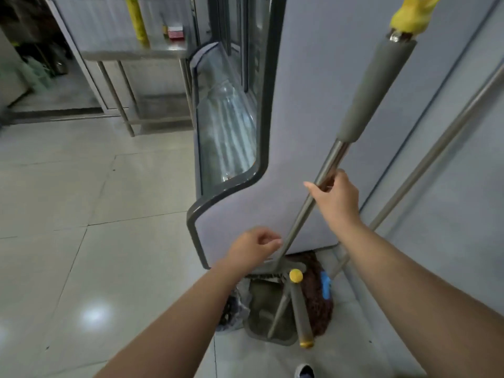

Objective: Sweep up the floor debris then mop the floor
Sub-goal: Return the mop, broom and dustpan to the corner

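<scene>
A long metal pole [313,197] with a grey foam sleeve [373,88] and a yellow top leans up to the right. My right hand [336,197] is closed around this pole just below the sleeve. My left hand [255,246] hovers lower down beside the same pole, fingers curled, holding nothing that I can see. At the pole's foot stands a grey dustpan [268,312] with a toothed rim. A short grey handle with yellow ends [298,309] rests in it. A brown mop head [317,298] with a blue clip lies behind, on a second pole [425,162].
A glass-fronted display case [226,126] with a grey side panel stands straight ahead. A steel table [136,50] is at the back left. A grey wall runs along the right. Pale glossy floor tiles [81,227] stretch to the left. A shoe tip [305,372] shows at the bottom.
</scene>
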Motion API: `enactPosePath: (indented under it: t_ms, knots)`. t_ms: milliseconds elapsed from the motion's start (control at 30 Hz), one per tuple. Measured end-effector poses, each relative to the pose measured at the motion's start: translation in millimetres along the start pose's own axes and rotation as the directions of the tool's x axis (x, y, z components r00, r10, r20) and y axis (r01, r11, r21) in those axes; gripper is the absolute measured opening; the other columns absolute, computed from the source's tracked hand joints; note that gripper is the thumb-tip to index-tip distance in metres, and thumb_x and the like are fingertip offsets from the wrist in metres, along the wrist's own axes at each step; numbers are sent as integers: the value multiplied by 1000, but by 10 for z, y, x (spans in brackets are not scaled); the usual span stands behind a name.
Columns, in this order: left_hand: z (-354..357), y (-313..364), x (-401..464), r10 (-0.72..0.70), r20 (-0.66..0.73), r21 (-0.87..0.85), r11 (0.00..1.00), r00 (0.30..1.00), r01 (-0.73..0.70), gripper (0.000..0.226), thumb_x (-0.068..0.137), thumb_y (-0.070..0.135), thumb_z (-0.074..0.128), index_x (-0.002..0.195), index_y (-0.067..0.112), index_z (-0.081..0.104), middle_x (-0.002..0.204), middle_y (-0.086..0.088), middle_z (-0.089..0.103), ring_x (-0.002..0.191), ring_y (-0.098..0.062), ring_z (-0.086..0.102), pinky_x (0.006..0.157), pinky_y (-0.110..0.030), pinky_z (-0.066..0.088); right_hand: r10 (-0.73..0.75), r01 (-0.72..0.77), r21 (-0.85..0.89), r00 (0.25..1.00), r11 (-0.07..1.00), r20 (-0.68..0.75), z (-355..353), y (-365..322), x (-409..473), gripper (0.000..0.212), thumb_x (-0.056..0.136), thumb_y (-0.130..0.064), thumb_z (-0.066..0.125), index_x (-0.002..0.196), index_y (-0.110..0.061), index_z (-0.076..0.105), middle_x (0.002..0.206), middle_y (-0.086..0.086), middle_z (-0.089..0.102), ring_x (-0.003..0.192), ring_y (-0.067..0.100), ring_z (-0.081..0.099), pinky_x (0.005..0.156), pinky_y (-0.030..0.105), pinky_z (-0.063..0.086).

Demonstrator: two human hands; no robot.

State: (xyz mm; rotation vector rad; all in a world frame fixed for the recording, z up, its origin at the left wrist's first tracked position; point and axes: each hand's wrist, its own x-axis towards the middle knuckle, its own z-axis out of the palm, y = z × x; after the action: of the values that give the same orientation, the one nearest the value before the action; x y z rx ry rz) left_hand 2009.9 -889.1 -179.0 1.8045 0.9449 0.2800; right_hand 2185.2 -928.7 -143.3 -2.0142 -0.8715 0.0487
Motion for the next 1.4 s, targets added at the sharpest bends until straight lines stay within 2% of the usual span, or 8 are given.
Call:
enactPosePath:
  t_ms: [233, 333, 467, 600, 833, 1067, 1267, 1400]
  knots:
    - [727, -215, 216, -183, 249, -56, 978, 951, 202, 28, 83, 34, 67, 109, 27, 58, 102, 12, 60, 93, 1, 56, 72, -5, 45, 61, -62, 70, 998, 996, 11, -77, 842, 134, 36, 77, -25, 75, 72, -14, 41, 58, -14, 43, 56, 10, 44, 54, 12, 30]
    - [810, -308, 245, -180, 282, 97, 983, 943, 158, 21, 80, 35, 70, 99, 31, 63, 95, 26, 52, 86, 13, 49, 69, 1, 40, 61, -63, 17, 992, 998, 114, -41, 1169, 160, 36, 80, -24, 72, 71, -19, 38, 57, -14, 41, 61, 16, 45, 54, 18, 25]
    - [905, -385, 278, -153, 325, 300, 953, 933, 51, 11, 77, 33, 72, 71, 25, 68, 101, 15, 56, 99, 3, 50, 88, -12, 37, 56, -52, -28, 981, 998, 183, -40, 1469, 167, 22, 83, -23, 69, 83, -7, 53, 68, 9, 60, 65, 21, 53, 55, 16, 27]
    - [918, -422, 356, -127, 143, 187, 977, 982, 99, 24, 79, 9, 69, 55, 9, 65, 83, 1, 59, 82, -10, 55, 80, -20, 39, 130, -130, -16, 974, 991, 183, -87, 1590, 150, 19, 86, -17, 66, 99, -3, 61, 81, 4, 62, 85, 30, 63, 60, 10, 30]
    - [898, -254, 476, -90, -110, -88, 993, 990, 81, 43, 80, -7, 60, 44, 14, 50, 65, -4, 50, 65, -7, 50, 68, -16, 38, 262, -253, -86, 959, 964, 107, -384, 1631, 34, 18, 87, -16, 64, 100, -4, 62, 83, 2, 62, 91, 29, 63, 66, 13, 35]
    - [687, -273, 514, -240, -364, -289, 948, 900, 136, 47, 79, -2, 58, 36, 12, 47, 59, -8, 48, 62, -25, 49, 75, -46, 46, 227, -225, -87, 974, 970, 17, -489, 1434, 52, 21, 88, -18, 64, 103, -3, 62, 93, 12, 68, 93, 28, 63, 72, 18, 39]
    - [593, -267, 367, -307, -477, -385, 915, 823, 119, 37, 68, 18, 54, 31, 23, 54, 70, -15, 52, 72, -28, 55, 71, -40, 46, 177, -175, -60, 984, 983, 23, -383, 1266, -39, 21, 87, -15, 65, 102, -1, 63, 86, 7, 65, 84, 22, 60, 65, 10, 33]
    - [489, -277, 273, -346, -562, -438, 895, 751, 85, 33, 65, 21, 50, 32, 24, 54, 66, -9, 48, 59, -17, 47, 58, -29, 38, 157, -157, -12, 987, 988, 30, -311, 1161, -57, 17, 86, -12, 66, 97, 2, 63, 81, -2, 55, 78, 13, 52, 63, 6, 31]
